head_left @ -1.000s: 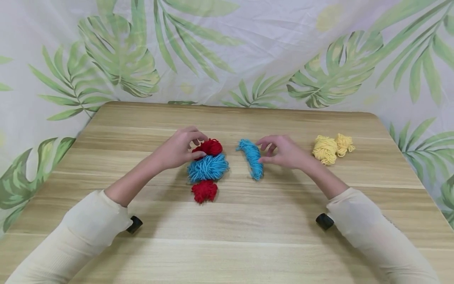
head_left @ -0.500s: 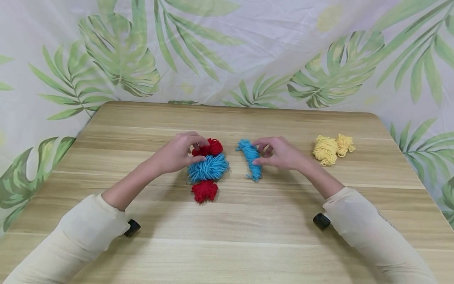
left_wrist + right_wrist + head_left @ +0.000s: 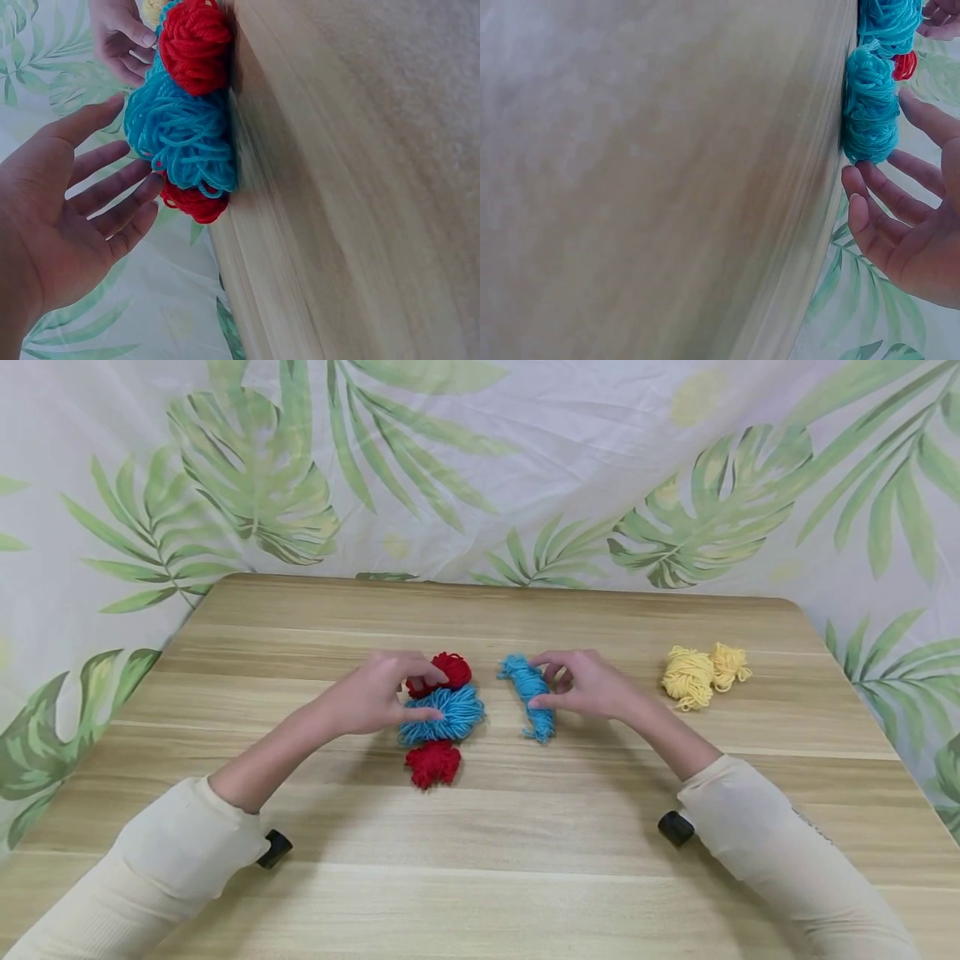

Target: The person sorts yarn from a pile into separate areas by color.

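Observation:
On the wooden table, a thick blue yarn bundle [image 3: 459, 714] lies between two red yarn bundles, one farther back [image 3: 454, 672] and one nearer [image 3: 432, 765]. My left hand [image 3: 375, 693] hovers over its left side, thumb above the blue yarn and fingers by the rear red one. The left wrist view shows that hand [image 3: 60, 202] with fingers spread beside the blue yarn [image 3: 180, 135]. To the right lies a slimmer blue yarn bundle [image 3: 527, 685]. My right hand [image 3: 592, 685] is at its right edge, fingers extended; whether they touch is unclear in the right wrist view.
Two yellow yarn bundles, a larger one [image 3: 688, 677] and a smaller one [image 3: 729, 666], sit together at the right of the table [image 3: 480, 860]. A leaf-printed cloth [image 3: 570, 452] hangs behind the table's back edge.
My left hand has come down and nearer, from the rear red yarn to the thick blue bundle. My right hand has shifted slightly left over the slim blue bundle, which moved slightly left early on.

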Demonstrator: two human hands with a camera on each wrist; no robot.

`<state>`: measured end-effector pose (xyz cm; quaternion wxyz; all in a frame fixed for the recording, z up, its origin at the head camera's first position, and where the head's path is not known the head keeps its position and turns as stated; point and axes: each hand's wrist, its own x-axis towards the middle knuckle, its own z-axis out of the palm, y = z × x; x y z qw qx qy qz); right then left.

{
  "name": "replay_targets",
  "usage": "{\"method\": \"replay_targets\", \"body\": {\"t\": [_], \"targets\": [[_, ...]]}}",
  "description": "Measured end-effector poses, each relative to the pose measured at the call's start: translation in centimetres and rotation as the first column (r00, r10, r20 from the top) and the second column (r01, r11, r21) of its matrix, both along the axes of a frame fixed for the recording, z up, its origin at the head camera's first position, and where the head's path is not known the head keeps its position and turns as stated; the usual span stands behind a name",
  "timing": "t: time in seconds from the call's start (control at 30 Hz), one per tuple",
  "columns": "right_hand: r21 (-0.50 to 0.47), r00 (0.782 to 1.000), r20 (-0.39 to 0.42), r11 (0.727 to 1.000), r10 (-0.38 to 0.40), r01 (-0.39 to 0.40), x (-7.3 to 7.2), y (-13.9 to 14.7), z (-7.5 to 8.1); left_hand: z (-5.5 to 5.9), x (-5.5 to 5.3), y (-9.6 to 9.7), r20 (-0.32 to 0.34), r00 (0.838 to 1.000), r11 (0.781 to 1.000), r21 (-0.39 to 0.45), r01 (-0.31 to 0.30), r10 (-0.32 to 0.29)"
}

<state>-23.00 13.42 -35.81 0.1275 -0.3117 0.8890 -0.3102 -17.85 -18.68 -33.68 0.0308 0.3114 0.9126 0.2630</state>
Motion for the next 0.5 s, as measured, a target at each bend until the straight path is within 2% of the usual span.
{"method": "replay_targets", "body": {"t": [0.23,0.33,0.5], "targets": [[0.026,1.000,-0.002,1.000,-0.009,0.010,-0.05,-0.09,-0.09,-0.46,0.26,0.17,0.061,0.998,0.999,-0.026,0.036,-0.034],[0.035,1.000,0.000,0.999,-0.009,0.009,-0.06,-0.14,-0.12,-0.63,0.27,0.31,0.048,0.998,0.997,-0.053,0.051,-0.048],[0.039,1.000,0.004,0.999,-0.001,0.001,-0.07,-0.22,-0.20,-0.75,0.41,0.66,0.010,0.998,0.987,-0.147,0.065,-0.064]]}}
